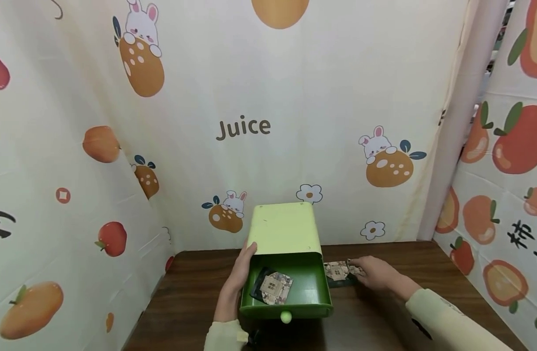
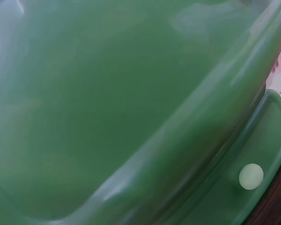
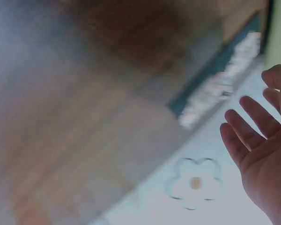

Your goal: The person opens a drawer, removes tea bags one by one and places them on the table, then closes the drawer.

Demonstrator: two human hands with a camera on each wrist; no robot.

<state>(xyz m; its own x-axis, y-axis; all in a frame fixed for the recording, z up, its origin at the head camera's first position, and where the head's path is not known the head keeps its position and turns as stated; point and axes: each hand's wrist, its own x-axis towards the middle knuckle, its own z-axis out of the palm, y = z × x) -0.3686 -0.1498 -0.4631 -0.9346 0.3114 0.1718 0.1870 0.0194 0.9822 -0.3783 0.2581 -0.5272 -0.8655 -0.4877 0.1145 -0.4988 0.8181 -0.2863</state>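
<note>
My left hand (image 1: 238, 273) touches the box (image 1: 286, 229); can't tell if gripping. Right hand (image 1: 375, 274) loose-fingered, nothing held, just beside patterned packet (image 1: 336, 271); second packet (image 1: 275, 287) in drawer (image 1: 309, 287) between my hands.

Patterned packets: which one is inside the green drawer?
The inside packet is the one in the left part of the pulled-out drawer; by contrast, the outside packet lies right of it, on the brown table.

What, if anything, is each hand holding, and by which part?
The left hand holds the green box by its left front edge. The right hand is at the packet beside the box; whether it pinches it cannot be told.
</note>
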